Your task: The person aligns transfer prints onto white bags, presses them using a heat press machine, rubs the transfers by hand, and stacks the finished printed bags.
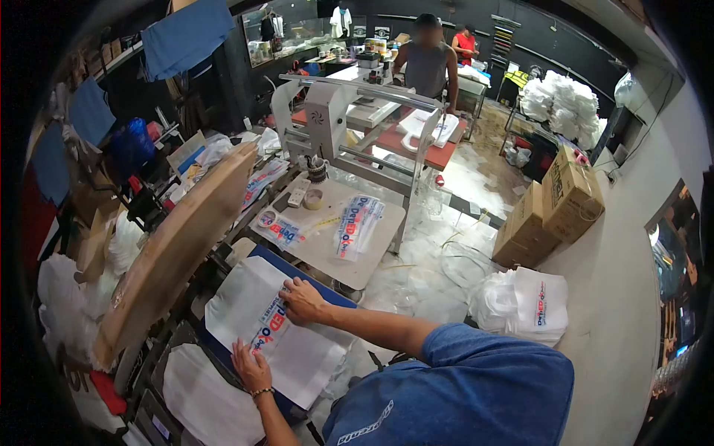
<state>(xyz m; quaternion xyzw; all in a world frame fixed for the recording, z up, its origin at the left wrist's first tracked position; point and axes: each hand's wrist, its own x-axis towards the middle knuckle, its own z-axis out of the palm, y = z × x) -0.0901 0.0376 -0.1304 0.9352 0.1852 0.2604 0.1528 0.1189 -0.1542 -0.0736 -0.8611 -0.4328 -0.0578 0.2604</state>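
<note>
A white fabric bag (235,292) lies flat on the blue-covered lower plate (332,291) of a heat press. Across it runs a printed transfer sheet (269,327) with red and blue "DepED" lettering. My right hand (303,301) has bent fingers closed at the sheet's upper end. At its lower end my left hand (251,367), with a bracelet at the wrist, rests with fingers spread. Beside this plate lies another white fabric piece (204,394). More transfer sheets (359,227) lie on a beige board (379,260) with a tape roll (313,199).
The raised press head (175,253) slants up at my left. A metal frame (325,123) stands beyond the board. Stacked printed bags (520,305) and cardboard boxes (547,208) are by the right wall. A person (428,63) stands at a red table; another (465,46) is farther back.
</note>
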